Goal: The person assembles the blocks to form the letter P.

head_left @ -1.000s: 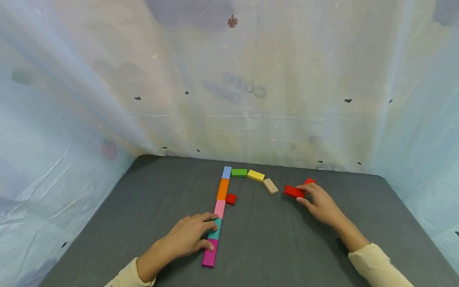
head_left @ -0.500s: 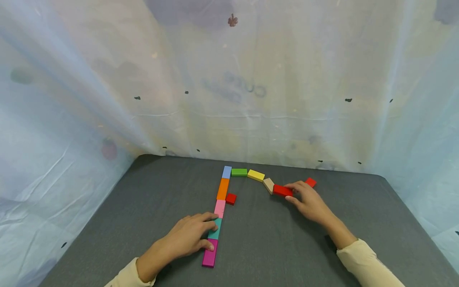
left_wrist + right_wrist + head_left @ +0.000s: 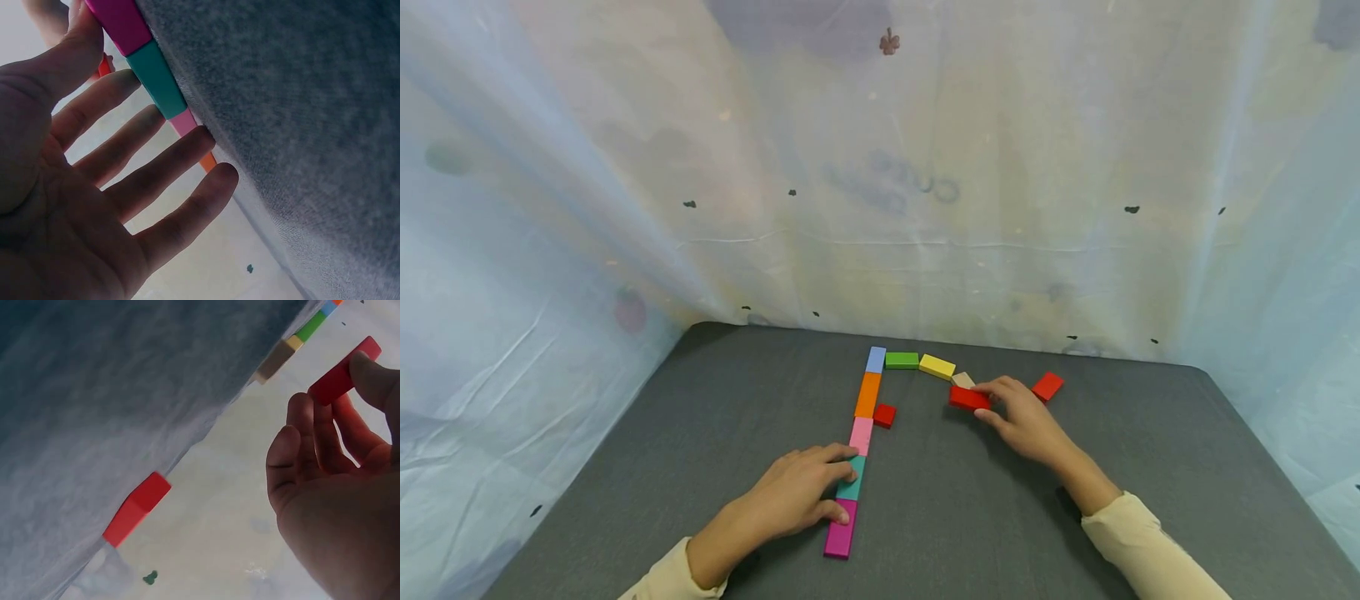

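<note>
My right hand [image 3: 1030, 429] pinches a red block [image 3: 968, 398] between thumb and fingers; the right wrist view shows this block [image 3: 340, 375] held clear of the table. In the head view it partly covers a tan block [image 3: 962, 380]. My left hand [image 3: 793, 493] rests along a row of blocks with relaxed, spread fingers. Its thumb lies on the magenta block [image 3: 839, 543], and other fingertips are at the teal block [image 3: 850, 486] and the pink block [image 3: 861, 435]. Orange [image 3: 867, 393] and light blue blocks [image 3: 876, 359] continue that row away from me.
A green block [image 3: 902, 360] and a yellow block [image 3: 937, 367] lead right from the row's far end. One red block [image 3: 885, 416] sits beside the row; another [image 3: 1047, 386] lies at the right. A pale printed sheet [image 3: 925, 167] hangs behind the dark grey table [image 3: 737, 392].
My right hand has carried the red block leftward, away from the other red block at the right, until it overlaps the tan one in view. The left hand has stayed put.
</note>
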{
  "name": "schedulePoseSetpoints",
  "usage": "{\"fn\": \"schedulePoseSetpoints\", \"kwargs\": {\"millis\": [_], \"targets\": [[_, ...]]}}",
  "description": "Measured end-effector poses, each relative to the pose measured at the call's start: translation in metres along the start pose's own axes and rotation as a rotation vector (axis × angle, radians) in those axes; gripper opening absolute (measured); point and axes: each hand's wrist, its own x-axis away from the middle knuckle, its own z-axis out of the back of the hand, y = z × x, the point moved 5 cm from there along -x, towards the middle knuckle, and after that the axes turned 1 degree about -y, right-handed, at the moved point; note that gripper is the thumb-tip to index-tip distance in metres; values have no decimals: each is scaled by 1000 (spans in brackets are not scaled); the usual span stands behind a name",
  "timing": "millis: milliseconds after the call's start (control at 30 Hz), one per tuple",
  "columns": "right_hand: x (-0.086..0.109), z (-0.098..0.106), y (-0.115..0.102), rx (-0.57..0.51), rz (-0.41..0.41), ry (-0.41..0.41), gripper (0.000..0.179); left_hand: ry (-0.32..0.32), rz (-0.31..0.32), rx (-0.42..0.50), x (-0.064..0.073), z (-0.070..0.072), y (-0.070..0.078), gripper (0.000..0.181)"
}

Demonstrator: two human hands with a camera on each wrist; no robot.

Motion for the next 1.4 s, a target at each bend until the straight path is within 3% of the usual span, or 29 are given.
{"fn": "schedulePoseSetpoints", "kwargs": {"millis": [700, 1167, 1400], "targets": [[-23, -29, -44, 22, 113, -53, 37, -8, -1, 6, -2, -1, 0, 47], [-25, -42, -51, 43, 139, -129, 37, -38, 27, 23, -2, -2, -2, 48], [-25, -50, -53, 76, 138, -166, 38, -20, 15, 26, -1, -1, -2, 48]]}}
